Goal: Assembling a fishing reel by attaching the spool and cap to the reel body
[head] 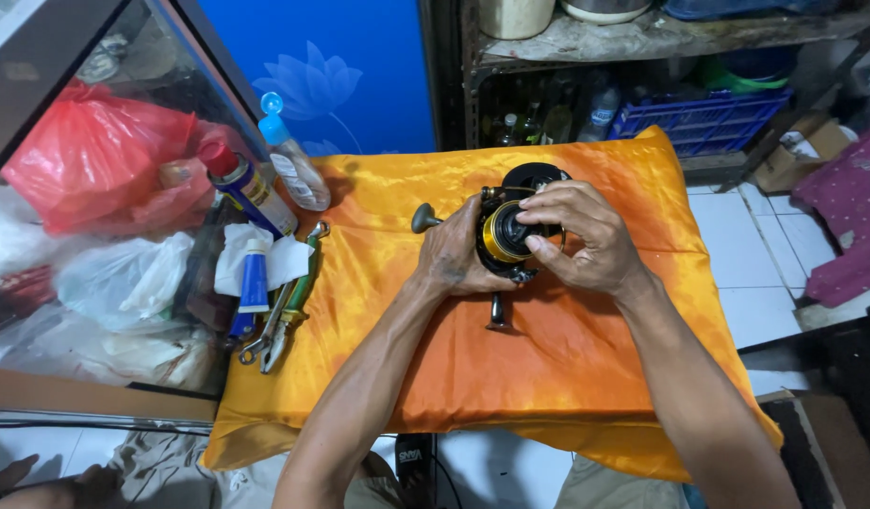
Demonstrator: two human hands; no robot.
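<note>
At the middle of an orange cloth spread over the counter, a black-and-gold fishing reel stands with its foot down on the fabric and its knobbed handle jutting to the left. The left hand is wrapped around the reel's body from the side, its grip closed and steadying it. The right hand comes over the top, thumb and fingers pinched on the gold spool at the front, so both grips are closed on the same piece. Judged from this hold, the work goes best if the left hand keeps the body still while the right works only the spool, with the reel kept low over the cloth so that any small part falls onto fabric. Along the cloth's left edge lie pliers, a small blue tube on white paper, a spray can with a red cap and a clear bottle with a blue cap. Beyond them sit a red plastic bag and, on the shelf behind, a blue crate.
</note>
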